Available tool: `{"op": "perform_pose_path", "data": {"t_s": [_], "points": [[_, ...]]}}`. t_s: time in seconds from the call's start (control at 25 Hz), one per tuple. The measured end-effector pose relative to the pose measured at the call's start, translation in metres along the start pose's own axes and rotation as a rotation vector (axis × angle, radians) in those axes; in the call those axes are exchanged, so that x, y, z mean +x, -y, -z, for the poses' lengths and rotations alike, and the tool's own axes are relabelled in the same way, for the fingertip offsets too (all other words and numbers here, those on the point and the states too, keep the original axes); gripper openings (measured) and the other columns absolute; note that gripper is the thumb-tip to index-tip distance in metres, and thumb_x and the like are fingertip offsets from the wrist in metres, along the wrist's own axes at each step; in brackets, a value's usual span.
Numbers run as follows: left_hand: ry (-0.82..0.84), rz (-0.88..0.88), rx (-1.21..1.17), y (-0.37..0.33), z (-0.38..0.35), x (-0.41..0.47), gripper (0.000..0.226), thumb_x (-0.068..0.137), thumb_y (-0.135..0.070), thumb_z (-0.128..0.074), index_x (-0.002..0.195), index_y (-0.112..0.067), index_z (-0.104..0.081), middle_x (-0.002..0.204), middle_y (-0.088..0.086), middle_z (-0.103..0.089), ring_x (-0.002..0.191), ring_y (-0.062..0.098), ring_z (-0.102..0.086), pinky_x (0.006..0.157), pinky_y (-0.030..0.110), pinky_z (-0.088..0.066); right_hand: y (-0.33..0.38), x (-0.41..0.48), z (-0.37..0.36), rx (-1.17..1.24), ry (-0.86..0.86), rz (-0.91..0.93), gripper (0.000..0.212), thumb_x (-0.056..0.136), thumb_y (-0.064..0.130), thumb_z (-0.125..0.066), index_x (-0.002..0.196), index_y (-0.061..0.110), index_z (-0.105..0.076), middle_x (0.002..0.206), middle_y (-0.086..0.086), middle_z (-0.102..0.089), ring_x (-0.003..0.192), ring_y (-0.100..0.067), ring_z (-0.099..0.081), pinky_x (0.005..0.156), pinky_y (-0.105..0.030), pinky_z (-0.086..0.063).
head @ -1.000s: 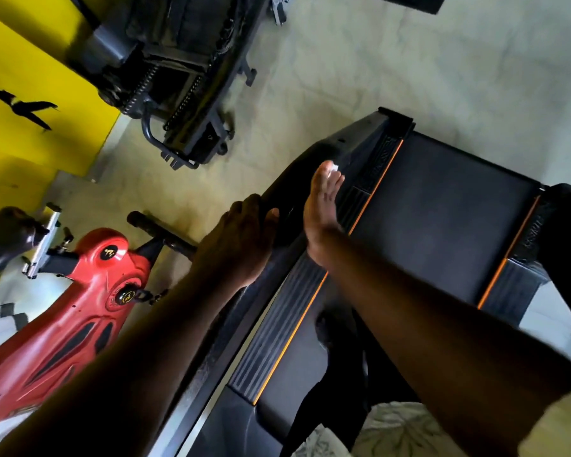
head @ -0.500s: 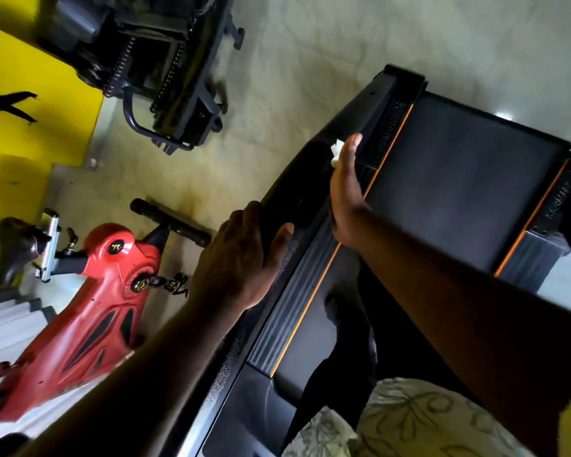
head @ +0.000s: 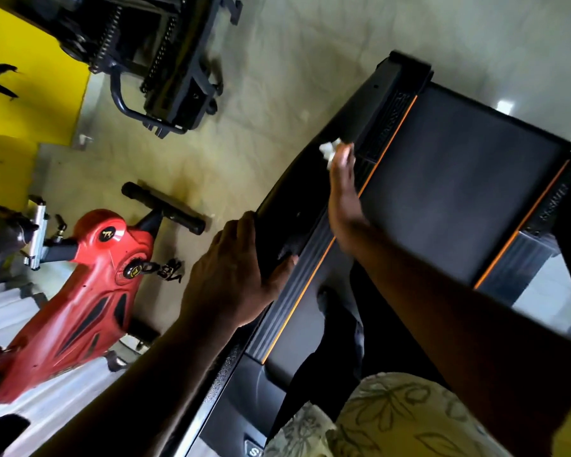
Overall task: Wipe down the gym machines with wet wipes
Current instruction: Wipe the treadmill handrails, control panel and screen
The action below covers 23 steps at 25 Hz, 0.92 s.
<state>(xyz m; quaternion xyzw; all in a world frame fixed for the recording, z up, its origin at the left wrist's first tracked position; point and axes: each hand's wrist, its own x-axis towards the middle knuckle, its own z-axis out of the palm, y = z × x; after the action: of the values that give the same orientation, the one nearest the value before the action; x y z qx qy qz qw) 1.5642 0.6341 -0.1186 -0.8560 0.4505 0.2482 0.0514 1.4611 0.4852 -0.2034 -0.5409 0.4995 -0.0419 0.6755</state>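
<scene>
Now the right hand (head: pixel 343 189) reaches farther from the left hand (head: pixel 231 275) than a second ago, off the ribbed strip and onto the glossy black side rail (head: pixel 290 199) of the black, orange-striped treadmill (head: pixel 459 179). Its blurred, straight fingers press the crumpled white wet wipe (head: pixel 329 150) to that rail, with the wipe showing at the fingertips. The left hand still grips the rail's outer edge, well apart from the wipe.

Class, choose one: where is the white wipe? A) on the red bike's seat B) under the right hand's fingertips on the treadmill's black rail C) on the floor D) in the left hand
B: the wipe shows at the tips of the right hand, against the black rail.
</scene>
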Motion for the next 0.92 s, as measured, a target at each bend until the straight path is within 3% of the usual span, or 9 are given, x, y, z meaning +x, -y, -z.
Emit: {"op": "perform_pose_path", "data": {"t_s": [0.08, 0.2, 0.32, 0.4, 0.56, 0.6, 0.68, 0.76, 0.92], "points": [[0.003, 0.002, -0.007, -0.002, 0.002, 0.0, 0.086, 0.088, -0.082, -0.047, 0.144, -0.017, -0.039, 0.123, 0.006, -0.057, 0.106, 0.029, -0.062, 0.073, 0.04, -0.056, -0.008, -0.029, -0.001, -0.073, 0.061, 0.23, 0.082, 0.101, 0.062, -0.016, 0.166, 0.012, -0.013, 0.174, 0.005, 0.0, 0.161, -0.015, 0.011, 0.131, -0.035, 0.003], [-0.002, 0.0, 0.031, -0.001, 0.002, -0.001, 0.086, 0.09, -0.081, -0.047, 0.145, -0.015, -0.041, 0.124, 0.005, -0.058, 0.107, 0.027, -0.062, 0.076, 0.039, -0.055, -0.029, 0.024, 0.014, -0.367, 0.09, 0.417, 0.087, 0.102, 0.069, -0.017, 0.16, 0.005, -0.033, 0.17, -0.012, -0.024, 0.162, -0.029, -0.006, 0.131, -0.048, -0.009], [-0.028, -0.002, 0.038, 0.0, -0.001, 0.0, 0.087, 0.091, -0.078, -0.05, 0.146, -0.011, -0.044, 0.124, 0.006, -0.058, 0.108, 0.027, -0.061, 0.078, 0.04, -0.056, -0.014, 0.106, 0.053, -0.554, 0.177, 0.23, 0.124, 0.082, 0.094, 0.003, 0.16, 0.005, -0.033, 0.169, -0.018, -0.026, 0.16, -0.031, -0.016, 0.128, -0.036, -0.007], [-0.011, 0.0, 0.02, 0.0, 0.0, 0.0, 0.087, 0.091, -0.078, -0.049, 0.147, -0.011, -0.043, 0.122, 0.006, -0.057, 0.107, 0.028, -0.062, 0.076, 0.041, -0.058, 0.002, 0.093, 0.047, -0.571, 0.255, 0.263, 0.107, 0.093, 0.085, -0.008, 0.159, 0.006, -0.035, 0.167, -0.017, -0.031, 0.157, -0.031, -0.025, 0.128, -0.036, -0.012], [0.003, -0.001, -0.001, -0.002, 0.005, 0.0, 0.086, 0.091, -0.078, -0.048, 0.145, -0.012, -0.043, 0.115, 0.005, -0.055, 0.101, 0.029, -0.062, 0.069, 0.04, -0.056, -0.006, 0.033, 0.039, -0.803, 0.538, 0.797, 0.075, 0.104, 0.061, -0.039, 0.157, 0.009, -0.041, 0.163, -0.011, -0.041, 0.153, -0.025, -0.032, 0.129, -0.034, -0.016], [0.003, 0.005, -0.008, -0.002, 0.004, 0.001, 0.085, 0.091, -0.077, -0.05, 0.145, -0.012, -0.043, 0.116, 0.004, -0.055, 0.1, 0.028, -0.062, 0.068, 0.038, -0.055, -0.012, 0.052, 0.048, -0.823, 0.545, 0.816, 0.077, 0.103, 0.064, -0.037, 0.158, 0.01, -0.04, 0.164, -0.01, -0.04, 0.153, -0.025, -0.033, 0.128, -0.029, -0.013], [-0.01, 0.011, -0.021, 0.0, 0.003, 0.001, 0.085, 0.09, -0.076, -0.052, 0.146, -0.013, -0.042, 0.118, 0.004, -0.057, 0.101, 0.025, -0.063, 0.069, 0.034, -0.051, -0.005, 0.103, 0.068, -0.832, 0.384, 0.528, 0.092, 0.098, 0.079, -0.02, 0.155, 0.011, -0.045, 0.161, -0.011, -0.045, 0.149, -0.03, -0.041, 0.127, -0.026, -0.014], [-0.021, 0.008, -0.028, 0.0, 0.002, 0.001, 0.086, 0.09, -0.076, -0.053, 0.147, -0.012, -0.042, 0.12, 0.004, -0.058, 0.101, 0.023, -0.063, 0.069, 0.03, -0.047, 0.0, 0.124, 0.073, -0.79, 0.33, 0.346, 0.105, 0.092, 0.087, -0.011, 0.151, 0.009, -0.049, 0.157, -0.014, -0.049, 0.147, -0.035, -0.043, 0.126, -0.042, -0.023], [0.005, 0.025, -0.041, -0.001, 0.005, 0.001, 0.086, 0.089, -0.076, -0.054, 0.147, -0.014, -0.041, 0.122, 0.003, -0.058, 0.102, 0.021, -0.062, 0.069, 0.027, -0.041, 0.004, 0.049, 0.047, -0.832, 0.62, 0.694, 0.076, 0.102, 0.068, -0.034, 0.148, 0.009, -0.05, 0.15, -0.013, -0.051, 0.145, -0.031, -0.041, 0.124, -0.043, -0.026]]}}
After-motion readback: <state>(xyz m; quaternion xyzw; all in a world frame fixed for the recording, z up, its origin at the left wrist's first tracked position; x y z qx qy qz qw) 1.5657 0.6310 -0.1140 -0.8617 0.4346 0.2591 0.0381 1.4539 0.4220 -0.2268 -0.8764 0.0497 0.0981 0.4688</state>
